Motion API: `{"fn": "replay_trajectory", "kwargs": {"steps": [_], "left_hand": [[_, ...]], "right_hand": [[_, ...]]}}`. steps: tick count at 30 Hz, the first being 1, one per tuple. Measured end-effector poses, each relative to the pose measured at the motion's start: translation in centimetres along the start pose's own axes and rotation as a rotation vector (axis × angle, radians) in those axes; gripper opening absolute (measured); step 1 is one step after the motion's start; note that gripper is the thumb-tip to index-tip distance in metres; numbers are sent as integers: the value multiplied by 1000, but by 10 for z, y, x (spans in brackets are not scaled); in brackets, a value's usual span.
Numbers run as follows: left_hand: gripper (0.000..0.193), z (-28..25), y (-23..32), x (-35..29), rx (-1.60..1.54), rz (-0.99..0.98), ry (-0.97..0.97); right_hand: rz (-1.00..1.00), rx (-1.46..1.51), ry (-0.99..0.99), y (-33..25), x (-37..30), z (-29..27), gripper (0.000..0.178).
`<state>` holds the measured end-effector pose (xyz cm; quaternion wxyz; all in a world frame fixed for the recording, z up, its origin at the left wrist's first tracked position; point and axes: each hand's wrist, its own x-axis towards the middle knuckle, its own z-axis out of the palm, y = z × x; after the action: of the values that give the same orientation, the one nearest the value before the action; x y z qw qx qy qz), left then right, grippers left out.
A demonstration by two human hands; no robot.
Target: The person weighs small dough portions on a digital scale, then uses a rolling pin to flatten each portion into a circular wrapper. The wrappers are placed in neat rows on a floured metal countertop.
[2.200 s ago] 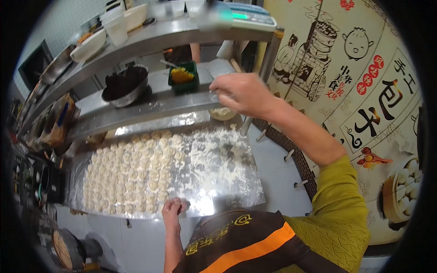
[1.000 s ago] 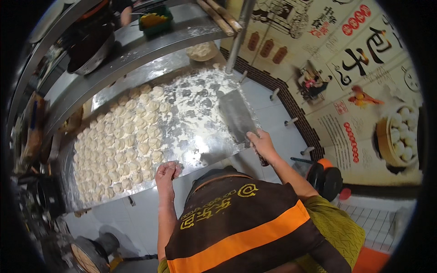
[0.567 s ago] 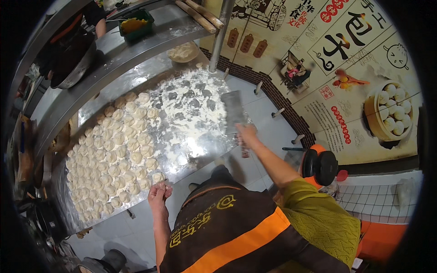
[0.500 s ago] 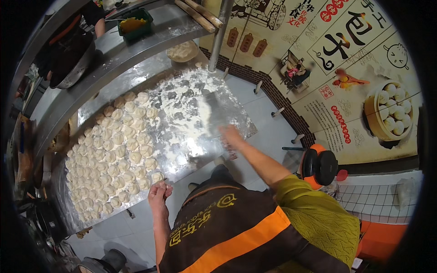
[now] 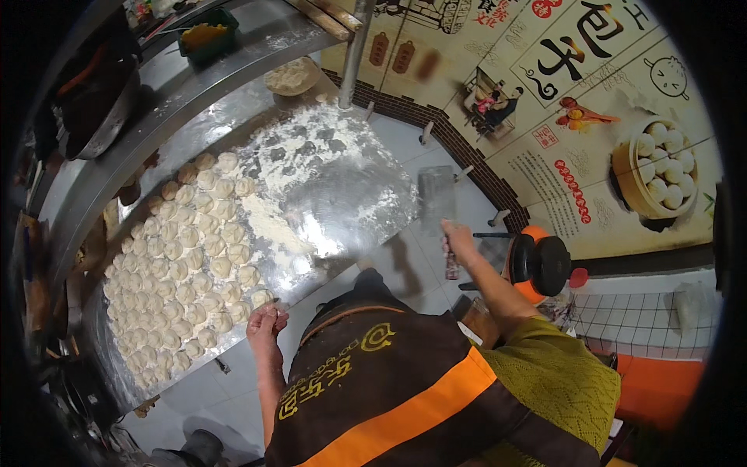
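Observation:
My right hand (image 5: 457,241) is wrapped round the handle of a cleaver (image 5: 437,193) with a broad rectangular metal blade. The blade hangs beyond the right edge of the steel table (image 5: 342,204), above the floor. At the table's front edge, my left hand (image 5: 267,320) has its fingers curled together; whether anything is in them is hidden. Right beside those fingers sits one bun (image 5: 262,297) of pale dough. Many more shaped buns (image 5: 187,265) stand in close rows over the left part of the table. Loose flour (image 5: 268,222) lies across the middle and far right.
A steel shelf (image 5: 210,72) runs above the table's far side, carrying a green tub (image 5: 208,36) of yellow filling and rolling pins (image 5: 323,19). A bowl of flour (image 5: 292,76) stands at the back. An orange-and-black stool-like object (image 5: 538,265) is to my right.
My right hand has swept the cleaver rightward, off the tabletop and past its edge. The right part of the table now shows less flour. My left hand stays beside the nearest bun.

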<state>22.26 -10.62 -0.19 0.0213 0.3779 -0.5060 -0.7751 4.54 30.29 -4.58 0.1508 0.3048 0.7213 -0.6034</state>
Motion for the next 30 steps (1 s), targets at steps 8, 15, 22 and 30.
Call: {"fn": "replay_trajectory", "kwargs": {"steps": [8, 15, 22, 30], "left_hand": [[16, 15, 16, 11, 98, 23, -158], [18, -4, 18, 8, 75, -6, -147], [17, -10, 3, 10, 7, -70, -192], [21, -2, 13, 15, 40, 12, -82]], "right_hand": [[-110, -375, -590, 3, -87, 179, 32], [-228, -254, 43, 8, -40, 40, 41], [18, -116, -179, 34, -95, 103, 37], [-272, -274, -305, -26, -37, 146, 34]]}}
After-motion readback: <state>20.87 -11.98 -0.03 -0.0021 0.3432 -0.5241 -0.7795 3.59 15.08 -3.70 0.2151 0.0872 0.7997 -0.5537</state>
